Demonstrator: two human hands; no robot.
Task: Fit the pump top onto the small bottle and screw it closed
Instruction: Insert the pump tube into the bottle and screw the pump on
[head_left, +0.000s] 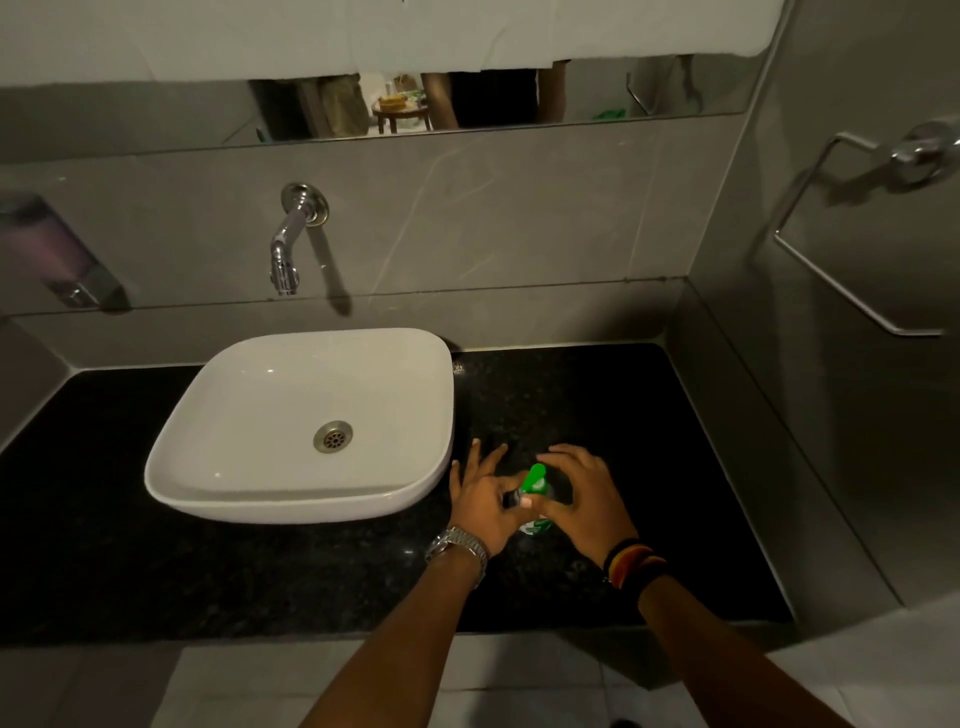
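Observation:
A small bottle (535, 527) with a green and white label stands on the black granite counter (649, 467), right of the basin. Its green pump top (534, 479) sits on the neck. My left hand (485, 501), with a metal watch on the wrist, grips the bottle near the neck from the left, its outer fingers spread. My right hand (584, 496), with dark bands on the wrist, curls over the pump top from the right, thumb pressed at the collar. Most of the bottle is hidden between my hands.
A white countertop basin (249, 467) sits to the left, with a chrome wall tap (285, 260) above it. A soap dispenser (52, 254) hangs on the left wall and a chrome towel ring (852, 228) on the right wall. The counter's front edge lies below my wrists.

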